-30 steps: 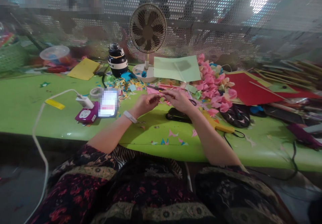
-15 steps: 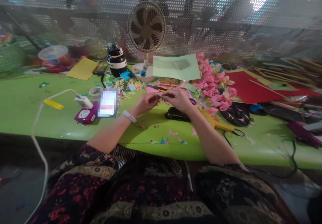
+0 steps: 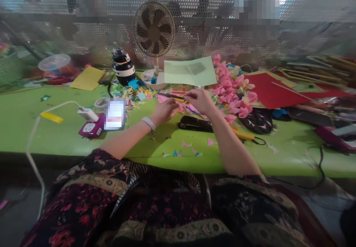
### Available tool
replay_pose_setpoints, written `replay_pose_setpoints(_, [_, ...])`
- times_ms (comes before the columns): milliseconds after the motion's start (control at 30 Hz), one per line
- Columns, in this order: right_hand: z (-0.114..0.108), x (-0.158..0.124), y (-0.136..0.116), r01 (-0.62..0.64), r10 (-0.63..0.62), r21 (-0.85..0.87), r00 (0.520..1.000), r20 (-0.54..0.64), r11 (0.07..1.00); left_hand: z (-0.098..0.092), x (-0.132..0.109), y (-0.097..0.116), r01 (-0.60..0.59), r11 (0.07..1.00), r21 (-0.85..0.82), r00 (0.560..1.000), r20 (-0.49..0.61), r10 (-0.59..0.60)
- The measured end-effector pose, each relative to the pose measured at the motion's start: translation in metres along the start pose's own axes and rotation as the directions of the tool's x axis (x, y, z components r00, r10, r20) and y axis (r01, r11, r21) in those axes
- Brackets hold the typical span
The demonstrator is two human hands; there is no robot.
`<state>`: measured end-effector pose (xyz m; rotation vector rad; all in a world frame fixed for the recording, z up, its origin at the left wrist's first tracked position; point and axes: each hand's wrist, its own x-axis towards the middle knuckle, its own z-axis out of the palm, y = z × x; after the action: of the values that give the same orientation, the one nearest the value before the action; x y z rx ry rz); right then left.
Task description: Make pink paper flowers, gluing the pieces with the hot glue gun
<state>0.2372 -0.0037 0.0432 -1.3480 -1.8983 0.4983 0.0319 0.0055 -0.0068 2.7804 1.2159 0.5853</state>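
Observation:
My left hand (image 3: 164,110), with a white band on the wrist, hovers low over the green table (image 3: 139,143). Its fingers are curled together; whatever lies between them is too small to name. Pink paper (image 3: 181,108) shows just beyond its fingertips. My right hand (image 3: 200,100) is to the right, its fingertips closed at the yellow part of a long black-and-yellow tool (image 3: 175,97). The tool lies over pink paper, and its far end is hidden by the hand. Below the right wrist sits a black stapler (image 3: 196,124).
A phone (image 3: 115,114) and purple power adapter (image 3: 90,127) lie left, with a white cable. Behind stand a fan (image 3: 154,32) and black bottle (image 3: 122,69), among paper scraps. Pink paper flowers (image 3: 230,87), red paper (image 3: 267,91) and a yellow-handled tool (image 3: 244,134) are on the right.
My hands have come apart from fingertip contact. The right one moved up to the black-and-yellow tool; the left dropped slightly. The view has shifted a little.

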Motion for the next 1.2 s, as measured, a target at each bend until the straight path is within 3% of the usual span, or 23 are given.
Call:
replay_pose_setpoints(100, [0.002, 0.002, 0.005, -0.007, 0.007, -0.006, 1.000, 0.029, 1.000, 0.002, 0.010, -0.001, 0.016, 0.999, 0.027, 0.999, 0.027, -0.017])
replay_pose_setpoints(167, [0.003, 0.002, 0.008, 0.000, 0.000, -0.010, 0.999, 0.047, 1.000, 0.001, 0.011, -0.007, 0.030, 0.996, -0.080, 0.996, -0.083, -0.036])
replay_pose_setpoints(233, [0.005, 0.002, 0.009, 0.016, -0.013, -0.035, 0.997, 0.078, 0.999, -0.005, 0.005, -0.015, 0.043, 0.969, -0.244, 0.964, -0.245, -0.105])
replay_pose_setpoints(300, [0.009, 0.002, 0.011, 0.030, -0.018, -0.080, 0.989, 0.146, 0.996, -0.014, -0.006, -0.022, 0.042, 0.896, -0.443, 0.936, -0.296, -0.190])
replay_pose_setpoints(367, [0.013, 0.003, 0.012, 0.034, -0.001, -0.127, 0.967, 0.254, 0.991, -0.022, -0.020, -0.027, 0.072, 0.763, -0.642, 0.934, -0.226, -0.278])
replay_pose_setpoints(433, [0.018, 0.004, 0.014, 0.035, 0.023, -0.160, 0.938, 0.345, 0.986, -0.027, -0.033, -0.030, 0.152, 0.574, -0.805, 0.916, -0.103, -0.387])
replay_pose_setpoints(567, [0.023, 0.006, 0.018, 0.051, 0.029, -0.173, 0.903, 0.428, 0.984, -0.026, -0.050, -0.034, 0.230, 0.252, -0.940, 0.877, 0.087, -0.473])
replay_pose_setpoints(700, [0.021, 0.006, 0.020, 0.071, 0.019, -0.169, 0.878, 0.478, 0.983, -0.025, -0.050, -0.033, 0.178, 0.094, -0.980, 0.880, 0.116, -0.461])
replay_pose_setpoints(800, [0.019, 0.006, 0.020, 0.074, 0.011, -0.149, 0.864, 0.504, 0.986, -0.027, -0.049, -0.028, 0.171, 0.048, -0.984, 0.873, 0.129, -0.470])
replay_pose_setpoints(1067, [0.020, 0.004, 0.019, 0.074, 0.013, -0.157, 0.870, 0.492, 0.985, -0.028, -0.051, -0.027, 0.166, 0.061, -0.984, 0.878, 0.119, -0.463])
replay_pose_setpoints(1200, [0.018, 0.005, 0.018, 0.045, 0.033, -0.159, 0.889, 0.456, 0.986, -0.026, -0.050, -0.029, 0.161, 0.060, -0.985, 0.848, 0.107, -0.520])
